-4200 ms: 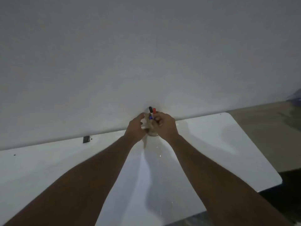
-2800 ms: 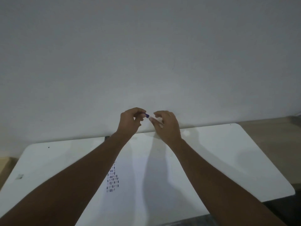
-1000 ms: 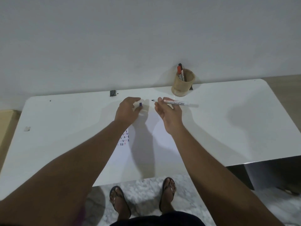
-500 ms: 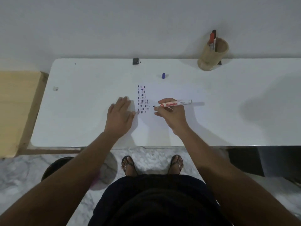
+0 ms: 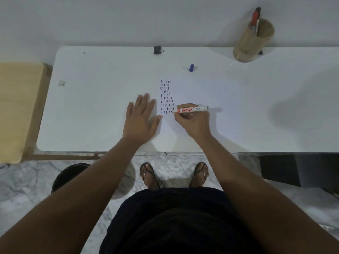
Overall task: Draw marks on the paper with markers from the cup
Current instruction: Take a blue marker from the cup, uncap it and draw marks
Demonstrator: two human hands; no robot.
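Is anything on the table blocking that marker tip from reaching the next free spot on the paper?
Nothing visible does. The right hand holds the marker with its tip at the end of the bottom row of marks. The left hand lies flat left of them, and the blue cap stands farther back.

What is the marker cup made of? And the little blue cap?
The cup looks like wood or bamboo: tan, matte, with a thick rim. The blue cap looks like smooth plastic, solid in colour, though it is too small to be sure.
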